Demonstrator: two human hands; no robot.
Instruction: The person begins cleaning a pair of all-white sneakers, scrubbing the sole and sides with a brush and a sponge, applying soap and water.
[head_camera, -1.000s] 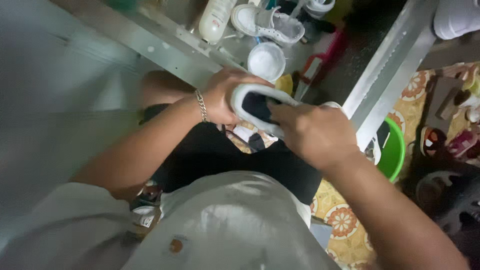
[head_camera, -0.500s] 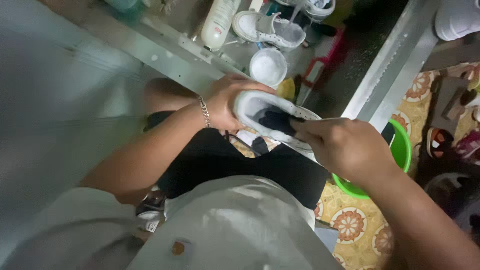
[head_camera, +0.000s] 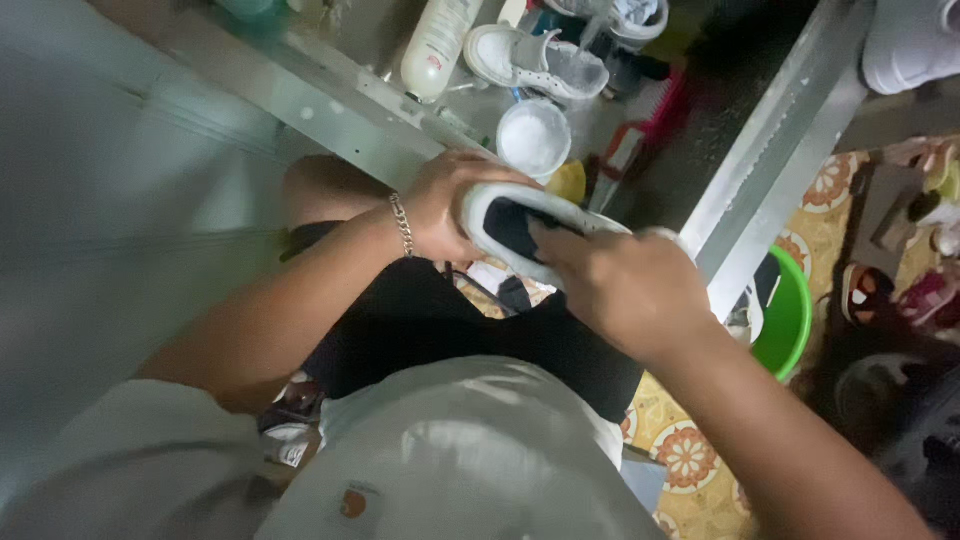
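Left hand (head_camera: 445, 205) grips white shoe (head_camera: 530, 235) by its end over the lap, right hand (head_camera: 620, 290) closed with fingers pushed inside it; risk: wet grip slips, shoe drops toward green basin (head_camera: 790, 320).

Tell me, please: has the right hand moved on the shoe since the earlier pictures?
Yes. The right hand has slid back toward the left hand, covering more of the white shoe again.

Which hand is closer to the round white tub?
Left. The left hand grips the heel of the shoe just below the round white tub. The right hand sits farther down, over the shoe's opening.
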